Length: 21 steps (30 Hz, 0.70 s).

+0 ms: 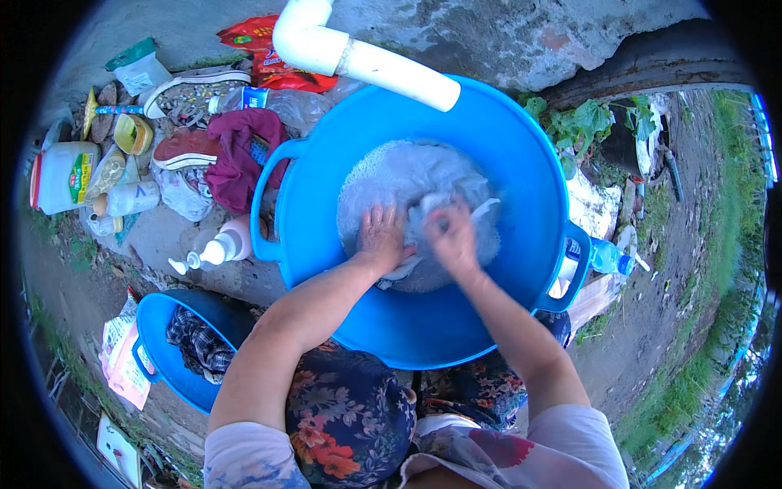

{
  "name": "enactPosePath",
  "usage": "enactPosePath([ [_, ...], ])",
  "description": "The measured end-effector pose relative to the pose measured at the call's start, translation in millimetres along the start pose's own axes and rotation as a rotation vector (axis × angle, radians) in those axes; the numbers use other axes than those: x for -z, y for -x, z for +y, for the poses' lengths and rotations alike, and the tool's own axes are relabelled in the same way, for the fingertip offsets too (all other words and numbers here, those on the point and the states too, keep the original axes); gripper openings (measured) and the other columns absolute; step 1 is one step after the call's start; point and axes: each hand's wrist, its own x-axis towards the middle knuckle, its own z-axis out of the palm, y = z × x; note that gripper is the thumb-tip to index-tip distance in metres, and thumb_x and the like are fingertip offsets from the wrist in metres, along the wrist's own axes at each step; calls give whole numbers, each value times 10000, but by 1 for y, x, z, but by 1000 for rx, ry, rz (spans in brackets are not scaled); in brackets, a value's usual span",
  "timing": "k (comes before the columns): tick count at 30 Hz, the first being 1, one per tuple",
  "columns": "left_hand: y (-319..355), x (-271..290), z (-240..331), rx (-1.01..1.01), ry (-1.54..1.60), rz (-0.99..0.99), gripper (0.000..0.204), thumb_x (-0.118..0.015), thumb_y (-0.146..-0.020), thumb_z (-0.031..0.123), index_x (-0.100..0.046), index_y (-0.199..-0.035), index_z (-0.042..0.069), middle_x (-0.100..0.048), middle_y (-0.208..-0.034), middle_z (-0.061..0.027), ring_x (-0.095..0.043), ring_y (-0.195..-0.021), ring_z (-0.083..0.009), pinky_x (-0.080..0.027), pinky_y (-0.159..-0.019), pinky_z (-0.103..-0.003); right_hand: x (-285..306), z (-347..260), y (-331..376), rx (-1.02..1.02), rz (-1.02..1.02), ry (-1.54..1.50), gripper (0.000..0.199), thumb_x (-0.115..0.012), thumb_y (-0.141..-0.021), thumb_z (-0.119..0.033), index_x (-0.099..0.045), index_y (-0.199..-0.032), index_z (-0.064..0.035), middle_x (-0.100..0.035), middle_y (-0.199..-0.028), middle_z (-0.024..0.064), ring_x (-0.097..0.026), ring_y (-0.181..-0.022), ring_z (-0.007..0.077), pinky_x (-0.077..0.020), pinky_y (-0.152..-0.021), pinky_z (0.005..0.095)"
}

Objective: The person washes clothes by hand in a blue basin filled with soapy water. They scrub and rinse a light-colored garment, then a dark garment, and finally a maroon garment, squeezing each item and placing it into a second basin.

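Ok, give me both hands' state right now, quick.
Left hand: open, laid on the wet cloth.
Right hand: blurred, curled at the same cloth; whether it grips cannot be told.

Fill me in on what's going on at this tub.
A person has both hands on pale wet cloth in sudsy water inside a big blue tub. The left hand lies spread on it; the right hand, blurred, is at a bunched fold, its grip unclear. Dark checked cloth sits in a smaller blue bucket at lower left.
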Motion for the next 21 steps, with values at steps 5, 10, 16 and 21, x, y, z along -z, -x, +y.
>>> enactPosePath([
  [5,-10,8,-11,-168,107,-131,688,-465,-871,392,-249,-1410,24,-188,-1468,-196,-135,-1352,-408,-124,-1101,-492,-55,-37,16,167,26,352,188,-651,-769,-258,-597,-853,-99,-572,-1117,204,-529,-1030,408,-422,-865,456],
  [10,-5,-1,-6,-91,-2,170,834,-574,-814,464,-231,-1403,-18,-188,-1464,-205,-166,-1344,-418,-156,-1083,-530,-26,-32,-69,-90,124,53,323,-641,-777,-230,-564,-1052,-80,-613,-1014,216,-591,-943,361,-474,-822,386],
  [16,-8,0,-4,-58,6,-138,744,-510,-835,472,-261,-1409,69,-227,-1465,-173,-197,-1340,-390,-165,-1083,-523,-7,-2,4,144,44,257,317,-683,-702,-232,-661,-1004,-139,-399,-1310,249,-372,-1217,435,-363,-957,507],
  [21,-11,-22,-13,-116,-104,150,669,-564,-794,444,-402,-1346,100,-225,-1473,-136,-137,-1372,-322,-162,-1075,-534,-69,-20,-5,170,20,280,251,-659,-733,-279,-671,-926,-119,-536,-1151,227,-508,-1023,408,-432,-859,452],
])
